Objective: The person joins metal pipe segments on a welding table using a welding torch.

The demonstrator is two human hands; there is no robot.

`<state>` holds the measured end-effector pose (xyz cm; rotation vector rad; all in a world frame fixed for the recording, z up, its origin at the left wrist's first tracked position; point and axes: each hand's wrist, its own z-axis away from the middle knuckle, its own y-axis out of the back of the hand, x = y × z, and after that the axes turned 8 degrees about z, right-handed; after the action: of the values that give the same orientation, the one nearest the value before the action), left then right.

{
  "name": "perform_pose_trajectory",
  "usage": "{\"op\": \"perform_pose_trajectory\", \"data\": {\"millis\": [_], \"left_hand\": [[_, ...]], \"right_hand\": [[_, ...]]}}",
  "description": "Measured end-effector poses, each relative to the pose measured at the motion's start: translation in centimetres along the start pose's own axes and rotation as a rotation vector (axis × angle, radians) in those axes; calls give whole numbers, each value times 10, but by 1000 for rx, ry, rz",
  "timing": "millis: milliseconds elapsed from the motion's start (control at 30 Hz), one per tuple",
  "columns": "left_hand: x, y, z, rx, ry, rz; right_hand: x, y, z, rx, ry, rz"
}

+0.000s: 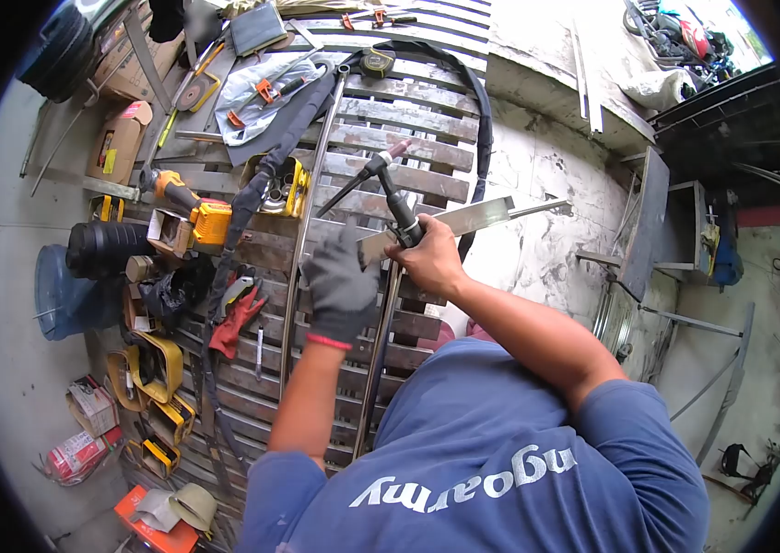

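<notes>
My right hand [431, 258], bare, is closed around the black handle of a welding torch [399, 203]. The torch's pinkish nozzle points up and away, and a thin black part sticks out to the left. My left hand [342, 281] wears a grey glove with a red cuff; it is just left of the handle, slightly blurred, with its fingers apart and nothing visible in them. A flat metal bar [482, 217] passes beside my right hand, over the slatted metal bench [427, 124]. Long metal tubes [314, 175] run along the bench.
On the left are a yellow cordless grinder [178, 195], a red glove [236, 323], a yellow case [293, 189] and a cloth-wrapped cable [265, 175]. A tape measure [377, 63] and clamps [265, 90] lie farther up. At right stands a metal frame with a dark panel [643, 226].
</notes>
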<state>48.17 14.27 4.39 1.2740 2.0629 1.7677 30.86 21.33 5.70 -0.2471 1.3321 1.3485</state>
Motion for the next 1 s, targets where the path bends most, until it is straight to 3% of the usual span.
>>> {"op": "perform_pose_trajectory", "data": {"millis": [33,67,100,233,300,433,500,633,667,800,833,900,1000], "left_hand": [[18,8,12,-98,289,33],[21,2,34,-96,392,63],[42,20,39,-118,360,162],[56,-17,92,-222,457,3],[48,-29,101,-163,428,-19],[62,-5,86,-207,534,156],[67,-1,81,-157,511,159],[64,-16,85,52,435,-5],[75,-4,78,-57,528,-3],[85,-7,72,-124,697,253],[85,-9,69,-138,721,291],[78,-17,67,-187,770,364],[89,-7,54,-218,759,220]], "right_hand": [[-6,4,1,-36,-36,-2],[-9,6,1,-35,-24,27],[-11,9,1,-35,-12,59],[-4,21,3,-10,121,94],[11,44,0,5,286,146],[21,138,33,-26,212,268],[46,181,47,93,175,346],[128,248,65,524,416,326],[146,265,68,533,349,331],[206,324,95,548,273,330],[217,330,101,660,333,393],[223,336,117,757,212,320],[226,335,132,677,148,182]]}}
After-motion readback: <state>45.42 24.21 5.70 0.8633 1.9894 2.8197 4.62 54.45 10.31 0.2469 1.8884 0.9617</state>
